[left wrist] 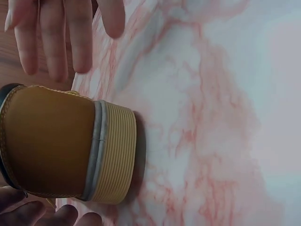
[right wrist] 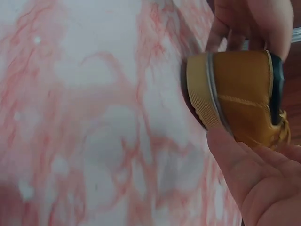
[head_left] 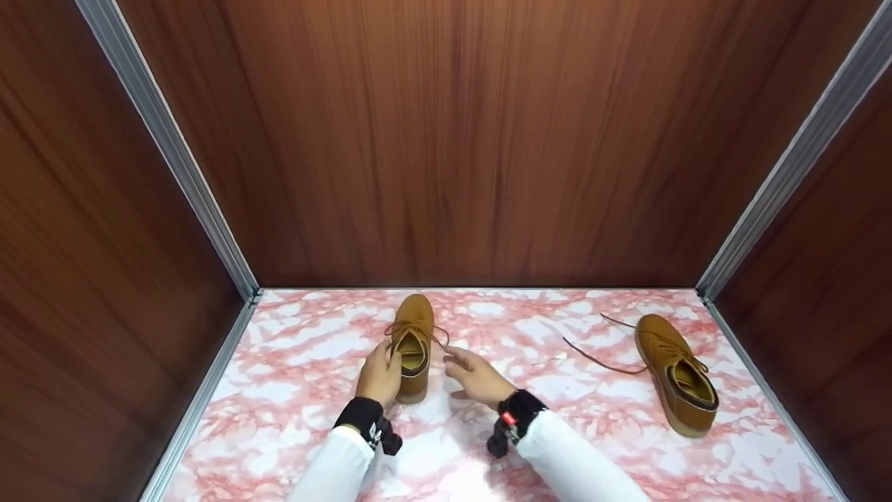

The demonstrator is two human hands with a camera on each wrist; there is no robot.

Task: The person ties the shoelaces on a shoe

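A tan lace-up shoe (head_left: 416, 307) stands upright on the marbled surface, toe toward the back wall. My left hand (head_left: 378, 375) grips its left side, thumb at the collar and fingers along the outside. The shoe's heel (left wrist: 51, 141) faces me in the left wrist view. Brown laces (head_left: 416, 326) cross the front, with a loop reaching out on the right. Close to that loop's end is my right hand (head_left: 481, 376), its index fingertip at the lace and its fingers fairly straight. The right wrist view has this hand (right wrist: 263, 179) beside the shoe's sole.
Another tan shoe (head_left: 665, 341) stands farther right, angled, its loose lace (head_left: 599, 362) trailing left over the pink-and-white marbled surface (head_left: 306, 432). Brown wood-grain panels (head_left: 453, 139) rise at the back and both sides, joined by grey metal strips (head_left: 174, 139).
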